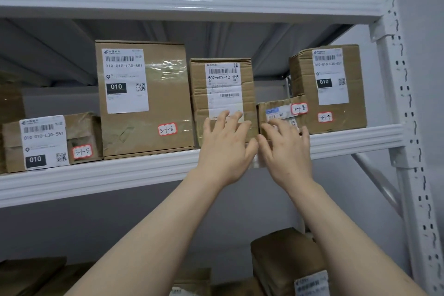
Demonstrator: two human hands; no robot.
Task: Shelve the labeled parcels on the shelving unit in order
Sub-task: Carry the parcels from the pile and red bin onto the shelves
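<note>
Left hand (225,149), fingers spread, presses flat on front of middle parcel (223,89) at front edge of shelf (120,170). Right hand (286,149), fingers spread, flat on low parcel 3-1-8 (276,110) just beside. Open room above it; tall parcel 3-1-6 (144,98) close at left.

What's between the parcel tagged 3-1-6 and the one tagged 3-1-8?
In the head view, the 502-602-12 box, with the left hand touching its front.

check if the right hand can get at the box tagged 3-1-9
Probably yes: the right hand rests on the 3-1-8 parcel, right beside the 3-1-9 box, whose front stands uncovered.
</note>
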